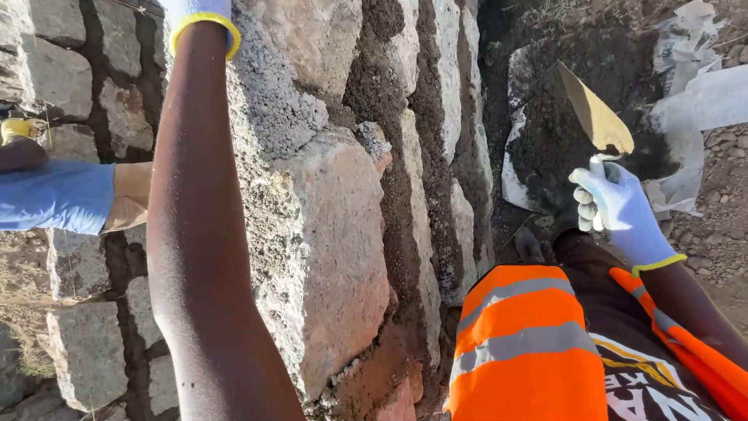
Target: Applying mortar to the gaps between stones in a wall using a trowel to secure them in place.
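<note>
From the head view, your right hand (615, 206), in a white glove, has its fingers closed around the handle of a trowel (596, 117) whose blade points at the dark mortar pile (561, 132) on plastic sheeting. Your left arm reaches up over the stone wall (335, 234); the left hand (199, 12) is mostly out of frame, so you cannot tell its grip.

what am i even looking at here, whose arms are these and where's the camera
The camera sits on a person's head and looks down, so the arms are the wearer's own. The left arm stretches up along a rough stone wall, and only the yellow-edged cuff of the left hand shows at the top edge. The right hand, in a pale blue glove, holds a trowel above a heap of dark mortar lying on plastic sheeting. The orange vest is the wearer's. The blue sleeve at the left belongs to another person.
</note>
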